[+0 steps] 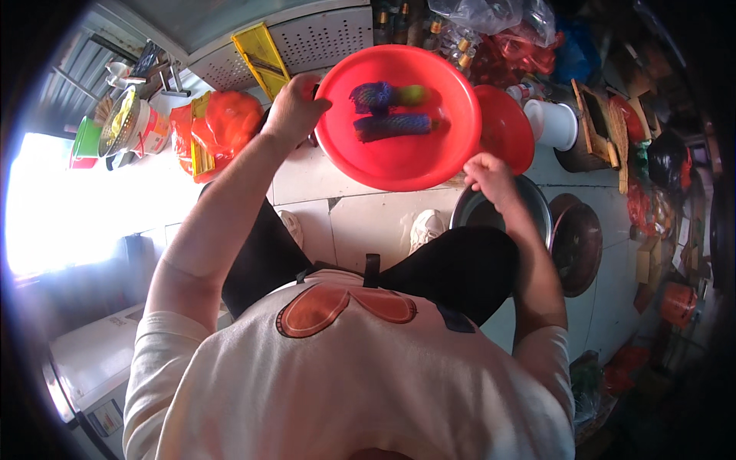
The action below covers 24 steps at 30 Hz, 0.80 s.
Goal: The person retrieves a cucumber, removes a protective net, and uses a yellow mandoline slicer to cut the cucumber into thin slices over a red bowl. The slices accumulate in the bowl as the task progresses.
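A red plastic basin [397, 164] is in front of me above the tiled floor. My left hand [294, 110] grips its left rim, the thumb over the edge. At the lower right rim is my right hand [490, 177], its fingers curled; whether they grip the rim or only touch it, I cannot tell. Inside the basin lie two elongated things in blue mesh. The upper netted bundle [371, 96] has a yellow-green rounded end [413, 95]. Below it is a darker netted roll [392, 125].
A second red basin [506, 132] sits behind the first. By my right knee is a metal basin [532, 198], with a brown round vessel [578, 250] beyond. A white bucket [551, 123], glass bottles [432, 35], a yellow slicer [261, 60] and red bags [233, 121] stand around.
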{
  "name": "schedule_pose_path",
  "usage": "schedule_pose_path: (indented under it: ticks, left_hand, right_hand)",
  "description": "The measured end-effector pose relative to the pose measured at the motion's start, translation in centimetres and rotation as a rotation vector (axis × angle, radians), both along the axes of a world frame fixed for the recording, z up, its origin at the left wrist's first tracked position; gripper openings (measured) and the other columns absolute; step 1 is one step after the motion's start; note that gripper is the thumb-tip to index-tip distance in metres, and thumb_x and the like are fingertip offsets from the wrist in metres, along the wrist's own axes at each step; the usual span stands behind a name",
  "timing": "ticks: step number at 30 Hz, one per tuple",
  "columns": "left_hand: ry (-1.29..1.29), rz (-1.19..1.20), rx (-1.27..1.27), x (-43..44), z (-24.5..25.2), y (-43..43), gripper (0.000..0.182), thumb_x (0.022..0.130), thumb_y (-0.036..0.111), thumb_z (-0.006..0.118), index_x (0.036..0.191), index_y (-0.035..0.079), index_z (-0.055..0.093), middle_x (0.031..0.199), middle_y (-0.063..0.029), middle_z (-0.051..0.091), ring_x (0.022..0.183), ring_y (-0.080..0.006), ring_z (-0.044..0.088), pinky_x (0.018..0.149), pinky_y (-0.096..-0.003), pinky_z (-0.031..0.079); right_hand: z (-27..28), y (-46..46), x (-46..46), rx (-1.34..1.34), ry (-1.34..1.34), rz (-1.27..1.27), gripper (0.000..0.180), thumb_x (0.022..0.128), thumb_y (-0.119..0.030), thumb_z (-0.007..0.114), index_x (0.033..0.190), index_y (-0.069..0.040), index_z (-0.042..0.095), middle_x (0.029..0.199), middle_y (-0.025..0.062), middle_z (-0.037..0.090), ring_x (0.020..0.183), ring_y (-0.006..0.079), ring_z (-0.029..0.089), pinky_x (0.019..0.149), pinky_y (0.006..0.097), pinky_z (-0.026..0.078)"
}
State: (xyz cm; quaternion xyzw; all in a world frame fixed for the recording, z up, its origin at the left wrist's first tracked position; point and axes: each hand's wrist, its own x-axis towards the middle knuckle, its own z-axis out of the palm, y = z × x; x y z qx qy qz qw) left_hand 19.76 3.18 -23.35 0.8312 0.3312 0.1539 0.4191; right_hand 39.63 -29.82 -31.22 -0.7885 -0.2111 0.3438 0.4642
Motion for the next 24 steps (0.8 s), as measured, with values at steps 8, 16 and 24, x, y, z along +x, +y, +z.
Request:
schedule_pose_path:
  ticks: [8, 16, 24]
  left_hand:
    - [-0.016, -0.231, -0.005, 1.2, 6.3, -1.5, 0.046, 0.085, 0.017, 0.068, 0.128, 0.008, 0.057, 0.111, -0.014, 0.066, 0.097, -0.0151, 0.064, 0.086, -0.0297, 0.051]
    - [0.509, -0.603, 0.201, 0.8, -0.9, 3.0, 0.049, 0.082, 0.024, 0.069, 0.127, 0.009, 0.055, 0.118, -0.017, 0.061, 0.111, -0.0317, 0.06, 0.097, -0.0409, 0.047]
    - [0.65, -0.927, 0.096, 1.9, -1.3, 1.9, 0.054, 0.083, 0.026, 0.066, 0.133, 0.013, 0.051, 0.121, -0.0143, 0.058, 0.113, -0.0318, 0.059, 0.097, -0.0443, 0.047]
  right_hand:
    - [4.2, 7.8, 3.1, -0.204, -0.556, 0.304, 0.023, 0.078, -0.017, 0.065, 0.096, -0.003, 0.067, 0.089, 0.013, 0.07, 0.086, 0.0274, 0.068, 0.076, 0.0353, 0.053]
    - [-1.4, 18.7, 5.1, -0.507, -0.8, 0.486, 0.045, 0.079, -0.01, 0.063, 0.123, -0.01, 0.057, 0.126, 0.015, 0.056, 0.121, 0.0315, 0.053, 0.102, 0.0425, 0.044]
    - [-6.0, 27.0, 4.6, -0.776, -0.866, 0.674, 0.047, 0.081, -0.01, 0.06, 0.127, -0.015, 0.053, 0.135, 0.006, 0.053, 0.132, 0.0257, 0.045, 0.109, 0.0451, 0.039]
